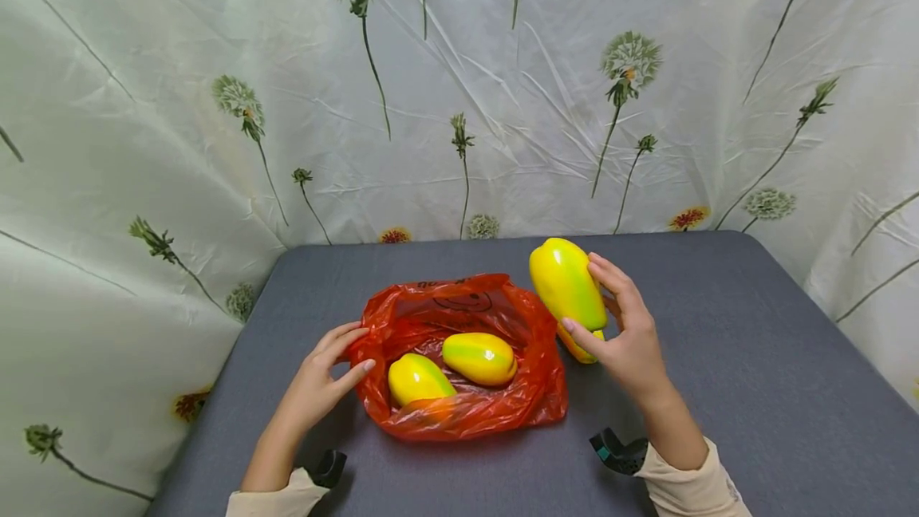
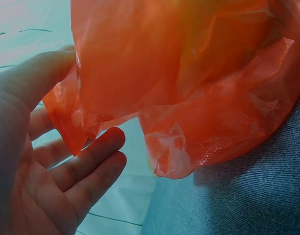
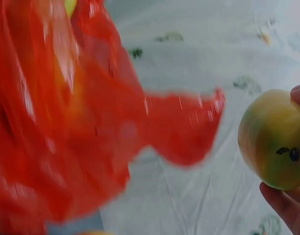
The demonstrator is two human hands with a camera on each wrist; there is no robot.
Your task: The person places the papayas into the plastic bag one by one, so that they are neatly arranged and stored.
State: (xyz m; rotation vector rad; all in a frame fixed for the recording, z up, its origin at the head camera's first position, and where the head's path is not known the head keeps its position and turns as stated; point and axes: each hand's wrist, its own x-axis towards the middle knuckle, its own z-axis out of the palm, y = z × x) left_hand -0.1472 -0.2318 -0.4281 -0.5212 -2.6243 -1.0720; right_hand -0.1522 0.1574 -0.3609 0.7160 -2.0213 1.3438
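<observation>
A red plastic bag [image 1: 459, 421] stands on the table with its mouth open upward. Inside lie two yellow papayas, a left papaya [image 1: 419, 380] and a right papaya [image 1: 479, 359]. My left hand [image 1: 323, 381] holds the bag's left rim, the film lying between thumb and fingers in the left wrist view. To the right of the bag, my right hand [image 1: 632, 333] grips a yellow-green papaya [image 1: 567, 282] raised above the table. Its blunt end with a dark stem spot shows in the right wrist view. Another yellow fruit [image 1: 585, 348] sits below it, partly hidden.
The grey table [image 1: 725, 325] has rounded far corners. A pale curtain [image 1: 546, 86] printed with dandelions hangs behind it and at both sides. Dark wrist devices sit at the sleeves.
</observation>
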